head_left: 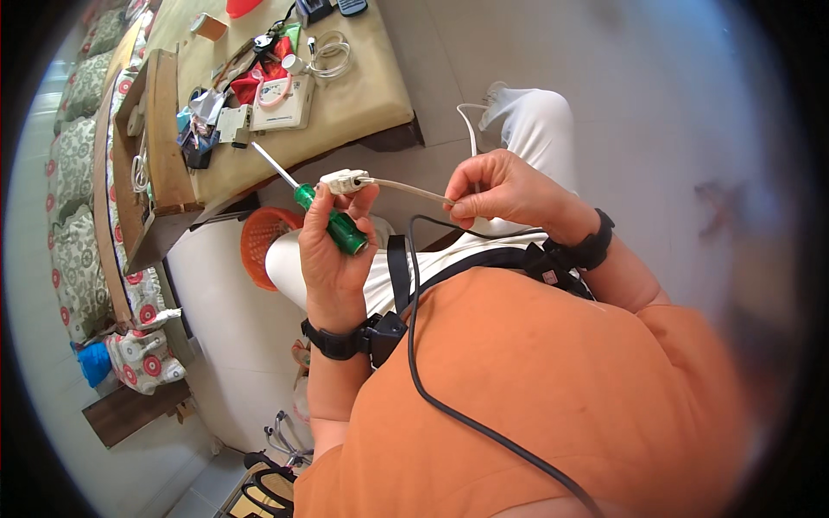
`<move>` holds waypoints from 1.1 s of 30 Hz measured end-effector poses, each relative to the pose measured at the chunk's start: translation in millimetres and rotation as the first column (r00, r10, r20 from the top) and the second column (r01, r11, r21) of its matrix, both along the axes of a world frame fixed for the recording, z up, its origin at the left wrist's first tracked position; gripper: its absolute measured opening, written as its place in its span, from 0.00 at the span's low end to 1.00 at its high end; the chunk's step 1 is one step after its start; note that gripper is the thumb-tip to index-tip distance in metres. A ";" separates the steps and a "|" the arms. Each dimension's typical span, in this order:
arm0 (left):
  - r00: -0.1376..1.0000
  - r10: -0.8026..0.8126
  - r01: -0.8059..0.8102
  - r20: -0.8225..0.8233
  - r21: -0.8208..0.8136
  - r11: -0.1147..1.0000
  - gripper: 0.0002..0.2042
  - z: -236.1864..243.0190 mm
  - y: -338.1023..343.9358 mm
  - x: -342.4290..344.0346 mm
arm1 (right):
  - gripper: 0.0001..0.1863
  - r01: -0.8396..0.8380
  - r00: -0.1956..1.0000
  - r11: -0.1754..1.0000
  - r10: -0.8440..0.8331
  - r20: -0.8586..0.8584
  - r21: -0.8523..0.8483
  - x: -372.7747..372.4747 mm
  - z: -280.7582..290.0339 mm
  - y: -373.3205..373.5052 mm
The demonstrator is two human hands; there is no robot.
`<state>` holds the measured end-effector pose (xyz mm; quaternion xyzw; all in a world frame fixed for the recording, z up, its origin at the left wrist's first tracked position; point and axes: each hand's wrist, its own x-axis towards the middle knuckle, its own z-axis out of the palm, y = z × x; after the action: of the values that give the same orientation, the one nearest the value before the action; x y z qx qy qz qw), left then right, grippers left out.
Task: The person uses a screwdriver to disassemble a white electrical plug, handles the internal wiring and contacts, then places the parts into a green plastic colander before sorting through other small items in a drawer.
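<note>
In front of me my left hand point(337, 237) is closed round a screwdriver with a green handle point(338, 226), its metal shaft tilted up and to the left. The same hand holds a small white plastic plug or connector point(344, 180) at thumb and fingertips. A white cable point(397, 186) runs from that piece to my right hand point(488, 190), whose fingers pinch it. The cable loops on upward behind that hand. A black cord point(414, 345) hangs across my orange shirt and passes under my hands.
A cream-topped table point(363, 99) at upper left holds a white flat device point(281, 112), coiled white cable point(331, 53), small white parts and clutter. An orange plastic basket point(257, 237) stands below. Printed cushions point(76, 250) line the left. My white-trousered knees point(540, 129) are bent beneath my hands.
</note>
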<state>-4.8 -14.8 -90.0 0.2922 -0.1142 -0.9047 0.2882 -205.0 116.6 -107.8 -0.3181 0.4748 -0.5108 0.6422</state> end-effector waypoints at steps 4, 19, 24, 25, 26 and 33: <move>1.000 -0.006 0.006 -0.008 -0.013 1.000 0.07 1.2 1.0 0.2 | 0.04 0.005 1.000 1.000 -0.005 -0.011 -0.007 0.2 0.1 -0.5; 0.992 -0.031 0.050 -0.126 0.151 0.987 0.07 -3.1 1.0 -6.1 | 0.05 -0.111 0.993 0.993 0.109 -0.039 -0.050 5.3 22.9 5.4; 0.995 0.029 -0.027 -0.093 0.028 0.999 0.12 -4.7 2.2 -4.7 | 0.05 -0.086 0.995 0.995 0.083 -0.056 -0.046 6.2 17.8 5.9; 0.995 0.027 -0.025 -0.097 0.028 0.999 0.12 -3.8 2.4 -4.7 | 0.05 -0.082 0.994 0.996 0.079 -0.070 -0.039 6.5 16.8 6.2; 0.994 0.015 -0.018 -0.105 -0.022 1.000 0.14 -2.4 2.4 -4.4 | 0.05 -0.078 0.994 0.996 0.075 -0.085 -0.031 6.7 16.0 6.2; 0.983 -0.059 0.032 -0.171 -0.157 0.987 0.17 -0.9 0.1 0.1 | 0.05 -0.101 0.986 0.994 0.094 -0.138 -0.040 8.2 10.8 5.1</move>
<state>-4.8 -14.7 -91.0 0.1856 -0.1645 -0.9217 0.2982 -196.8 121.7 -97.1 -0.3899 0.4895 -0.4667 0.6249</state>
